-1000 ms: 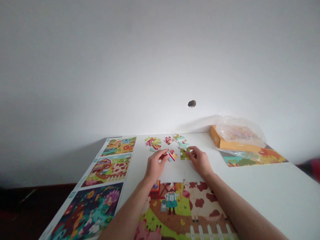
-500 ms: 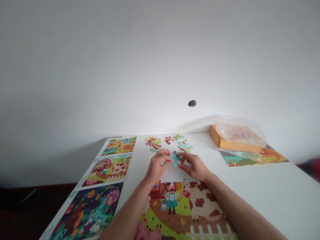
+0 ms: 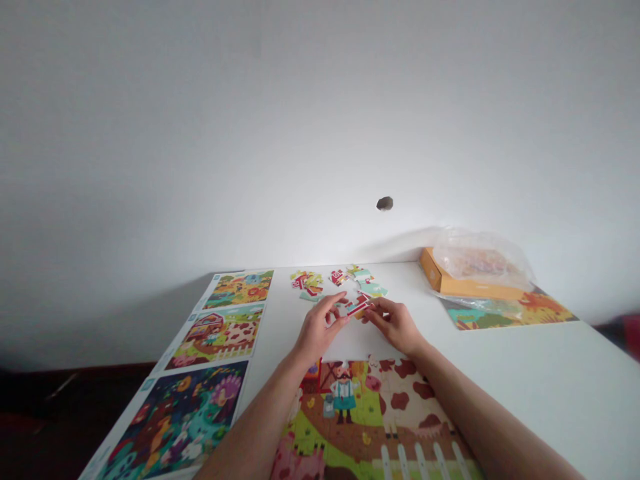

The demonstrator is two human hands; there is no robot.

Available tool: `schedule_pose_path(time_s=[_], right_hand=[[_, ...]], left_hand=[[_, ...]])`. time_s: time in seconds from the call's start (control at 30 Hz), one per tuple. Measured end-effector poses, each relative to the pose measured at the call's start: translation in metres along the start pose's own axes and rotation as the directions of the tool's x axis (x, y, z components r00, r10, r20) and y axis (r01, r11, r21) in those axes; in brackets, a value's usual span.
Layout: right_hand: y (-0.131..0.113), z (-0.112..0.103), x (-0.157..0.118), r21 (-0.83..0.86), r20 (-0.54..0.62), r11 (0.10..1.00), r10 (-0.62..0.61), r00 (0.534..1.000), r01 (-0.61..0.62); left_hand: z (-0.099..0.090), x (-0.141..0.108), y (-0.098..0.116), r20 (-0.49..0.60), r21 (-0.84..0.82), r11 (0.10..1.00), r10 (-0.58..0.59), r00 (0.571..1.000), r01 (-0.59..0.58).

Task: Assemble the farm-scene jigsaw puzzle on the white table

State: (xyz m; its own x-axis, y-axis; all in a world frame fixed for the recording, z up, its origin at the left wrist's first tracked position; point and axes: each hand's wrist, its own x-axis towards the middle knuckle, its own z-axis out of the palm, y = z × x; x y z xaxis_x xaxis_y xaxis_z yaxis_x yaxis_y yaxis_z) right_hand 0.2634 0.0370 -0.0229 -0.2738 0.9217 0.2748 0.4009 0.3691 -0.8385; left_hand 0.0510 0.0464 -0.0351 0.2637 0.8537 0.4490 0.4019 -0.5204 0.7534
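Above the white table, a red and white puzzle piece (image 3: 358, 306) is between my two hands. My right hand (image 3: 395, 325) pinches its right side. The thumb of my left hand (image 3: 321, 328) is at its left edge, with the forefinger raised above. Below my hands lies a partly assembled farm puzzle (image 3: 355, 420) showing a farmer, a cow and a white fence; my forearms cover its sides. Beyond my hands are loose pieces: a group at the left (image 3: 307, 282), red barn pieces (image 3: 338, 277) in the middle and pale green ones (image 3: 369, 283) at the right.
Three picture sheets line the table's left side: a lion scene (image 3: 241, 289), a farm scene (image 3: 215, 337) and a dark forest scene (image 3: 180, 420). An orange box (image 3: 465, 285) under a clear plastic bag (image 3: 483, 257) rests at the back right, partly over another picture (image 3: 520, 313).
The piece between my hands has been turned over, from its plain blue-green back to its red and white printed face. My left fingers have spread a little.
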Motion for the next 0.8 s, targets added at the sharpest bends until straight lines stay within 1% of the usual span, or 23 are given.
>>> schedule_pose_path(time_s=[0.07,0.13,0.23,0.37,0.57,0.8], right_hand=[[0.0013,0.0004,-0.0005,0.063,0.026,0.998,0.014,1.0,-0.016],[0.003,0.0008,-0.0012,0.038,0.064,0.999,0.015,0.998,-0.018],[0.005,0.0007,-0.0019,-0.019,0.114,1.0,0.022,0.993,-0.02],[0.0053,-0.0004,-0.0015,-0.021,0.159,0.998,0.054,0.986,-0.051],[0.0046,-0.0014,-0.0016,0.041,0.176,0.997,0.06,0.983,-0.068],[0.0098,-0.0002,-0.0011,0.065,0.195,0.994,0.075,0.978,-0.09]], left_hand=[[0.0007,-0.0002,-0.0031,0.017,0.046,0.999,-0.014,1.0,0.013],[0.0015,-0.0006,-0.0045,0.03,0.07,0.997,-0.011,0.999,0.008],[0.0021,-0.001,-0.0038,0.014,0.064,0.998,-0.014,1.0,0.013],[0.002,-0.001,-0.0019,-0.003,0.048,0.999,-0.017,1.0,0.017],[0.0011,-0.0006,-0.0018,-0.008,0.062,0.998,0.008,1.0,-0.007],[0.0001,0.0002,0.0007,-0.009,0.087,0.996,0.014,1.0,-0.014]])
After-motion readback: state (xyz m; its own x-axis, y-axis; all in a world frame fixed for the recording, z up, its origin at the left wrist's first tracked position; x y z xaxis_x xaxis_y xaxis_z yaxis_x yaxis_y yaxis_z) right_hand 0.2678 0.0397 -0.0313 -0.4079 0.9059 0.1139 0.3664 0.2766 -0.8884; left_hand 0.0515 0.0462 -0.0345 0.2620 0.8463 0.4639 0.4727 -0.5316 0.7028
